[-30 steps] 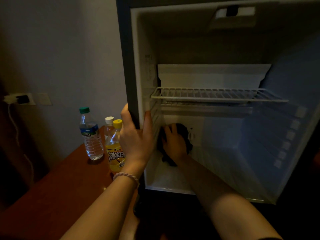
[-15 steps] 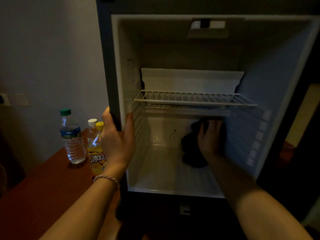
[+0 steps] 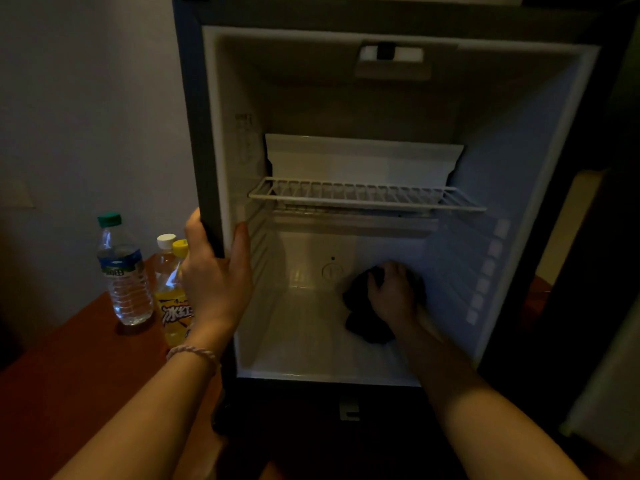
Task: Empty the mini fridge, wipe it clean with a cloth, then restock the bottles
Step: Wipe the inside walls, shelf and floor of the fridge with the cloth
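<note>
Here, a dim view into an open mini fridge (image 3: 540, 188).
Cloth: dark cloth (image 3: 363, 317) on the fridge floor, back right corner, under the wire shelf (image 3: 363, 195).
Right hand: right hand (image 3: 393, 296) presses on the cloth, fingers curled over its top, pointing toward the back wall.
Left hand: left hand (image 3: 214, 275) grips the fridge's left front edge.
Bottles: three bottles (image 3: 123, 271) stand on the wooden table (image 3: 69, 368), left of the fridge, nearer the left hand.
</note>
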Tool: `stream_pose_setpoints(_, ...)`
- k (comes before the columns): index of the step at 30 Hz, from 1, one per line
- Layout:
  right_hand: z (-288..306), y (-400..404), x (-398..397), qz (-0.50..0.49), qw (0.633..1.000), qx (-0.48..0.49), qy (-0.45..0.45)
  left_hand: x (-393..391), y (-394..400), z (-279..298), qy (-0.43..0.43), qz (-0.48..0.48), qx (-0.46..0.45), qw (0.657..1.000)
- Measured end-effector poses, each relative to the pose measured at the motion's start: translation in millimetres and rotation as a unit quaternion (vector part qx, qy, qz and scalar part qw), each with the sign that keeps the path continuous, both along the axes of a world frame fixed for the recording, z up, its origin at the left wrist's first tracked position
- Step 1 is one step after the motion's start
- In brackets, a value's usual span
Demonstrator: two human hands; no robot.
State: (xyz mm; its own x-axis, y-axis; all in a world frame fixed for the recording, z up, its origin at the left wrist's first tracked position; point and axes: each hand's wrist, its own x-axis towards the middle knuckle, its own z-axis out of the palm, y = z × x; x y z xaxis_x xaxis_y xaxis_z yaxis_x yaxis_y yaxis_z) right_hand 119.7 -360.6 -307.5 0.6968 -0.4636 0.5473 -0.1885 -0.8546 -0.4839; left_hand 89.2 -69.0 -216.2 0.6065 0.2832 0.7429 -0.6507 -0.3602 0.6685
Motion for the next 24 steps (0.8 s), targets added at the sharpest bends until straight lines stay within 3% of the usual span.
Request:
stream_pose_setpoints(5, -4, 19, -21, 0.122, 0.992, -0.029, 0.019, -4, -3, -3, 0.027, -0.026, -0.030, 0.999)
stream_pose_setpoints(10, -6, 13, -52, 0.138, 0.989, -0.040, 0.033, -19, -13, -42, 0.092, -0.014, -0.057, 0.994)
stream_pose_setpoints(13, -1, 13, -72, 0.078, 0.989, -0.086, 0.093, -39, -29, -72, 0.165, 0.027, 0.009, 0.986)
stream_pose_setpoints(15, 0, 10, -83, 0.038, 0.983, -0.098, 0.149, -59, -42, -89, 0.200, 0.049, 0.100, 0.973)
stream_pose_setpoints(19, -1, 2, -103, 0.052, 0.984, -0.086, 0.146, -75, -62, -115, 0.122, 0.084, 0.299, 0.943)
stream_pose_setpoints(22, -1, -6, -118, 0.060, 0.983, -0.085, 0.154, -70, -78, -101, 0.120, 0.111, 0.336, 0.928)
stream_pose_setpoints(24, 4, -5, -134, 0.066, 0.984, -0.087, 0.141, -59, -87, -95, 0.163, 0.093, 0.358, 0.915)
